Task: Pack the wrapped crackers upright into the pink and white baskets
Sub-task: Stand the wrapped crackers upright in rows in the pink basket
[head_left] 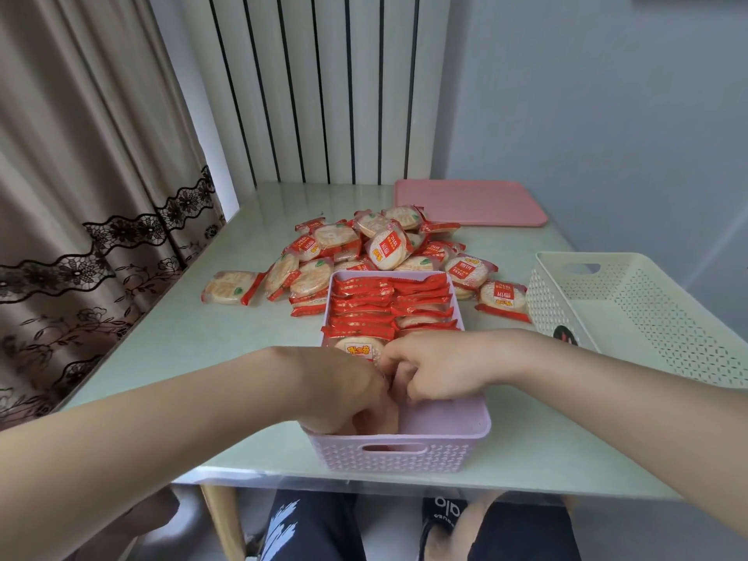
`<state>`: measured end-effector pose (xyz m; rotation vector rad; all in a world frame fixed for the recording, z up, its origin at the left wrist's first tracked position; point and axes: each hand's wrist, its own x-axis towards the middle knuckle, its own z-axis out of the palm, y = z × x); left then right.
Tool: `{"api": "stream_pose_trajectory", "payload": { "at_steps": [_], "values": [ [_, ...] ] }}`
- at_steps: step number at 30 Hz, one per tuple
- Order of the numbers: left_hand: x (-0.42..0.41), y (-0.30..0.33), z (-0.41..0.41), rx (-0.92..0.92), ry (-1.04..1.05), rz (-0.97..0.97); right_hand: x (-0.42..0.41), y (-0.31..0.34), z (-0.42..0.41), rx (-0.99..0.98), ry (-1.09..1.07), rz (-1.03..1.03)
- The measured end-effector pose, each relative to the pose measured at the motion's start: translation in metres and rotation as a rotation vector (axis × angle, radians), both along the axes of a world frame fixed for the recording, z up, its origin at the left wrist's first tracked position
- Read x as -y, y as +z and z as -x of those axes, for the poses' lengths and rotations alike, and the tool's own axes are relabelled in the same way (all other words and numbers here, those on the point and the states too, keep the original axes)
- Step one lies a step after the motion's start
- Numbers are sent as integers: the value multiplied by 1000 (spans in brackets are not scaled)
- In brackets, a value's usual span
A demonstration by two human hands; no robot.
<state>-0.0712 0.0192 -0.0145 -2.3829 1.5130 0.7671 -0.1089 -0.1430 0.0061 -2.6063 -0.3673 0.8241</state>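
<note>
The pink basket (441,443) stands at the table's near edge. Two rows of wrapped crackers (388,301) stand upright in its far half. Both hands are inside its near half. My left hand (348,394) is curled around a cracker low in the basket. My right hand (433,368) has its fingers bent, touching a cracker with a yellow label (358,350) that stands upright between the hands. A pile of loose crackers (364,249) lies behind the basket. The white basket (631,313) sits empty at the right.
A pink tray (469,202) lies flat at the back of the table, near a striped wall. A curtain hangs at the left. One cracker (230,287) lies apart at the pile's left. My knees show under the table's front edge.
</note>
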Motion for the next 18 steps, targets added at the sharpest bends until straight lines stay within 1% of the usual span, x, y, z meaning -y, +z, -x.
{"api": "stream_pose_trajectory", "payload": {
  "at_steps": [1, 2, 5, 7, 9, 11, 14, 16, 17, 18],
  "values": [
    [-3, 4, 0, -32, -1, 90, 0, -1, 0, -15, -16, -27],
    [-7, 11, 0, -53, 36, 130, 2, -1, 0, -50, -61, -86],
    [-11, 33, -5, -239, 215, 264, 10, 6, -1, -247, -283, -377],
    [-12, 42, -10, -349, 316, 355, 18, 15, -2, -335, -379, -515],
    [-15, 44, -17, -429, 420, 430, 24, 23, -2, -381, -435, -565],
    [-17, 41, -22, -492, 479, 475, 26, 27, -2, -412, -480, -562],
    [-13, 41, -21, -475, 505, 507, 24, 33, 1, -498, -540, -628],
    [-10, 44, -19, -518, 522, 541, 23, 35, 3, -485, -558, -650],
    [-10, 45, -18, -480, 507, 542, 22, 35, 3, -445, -541, -615],
    [-13, 44, -20, -343, 458, 542, 22, 35, 4, -388, -500, -547]
  ]
}}
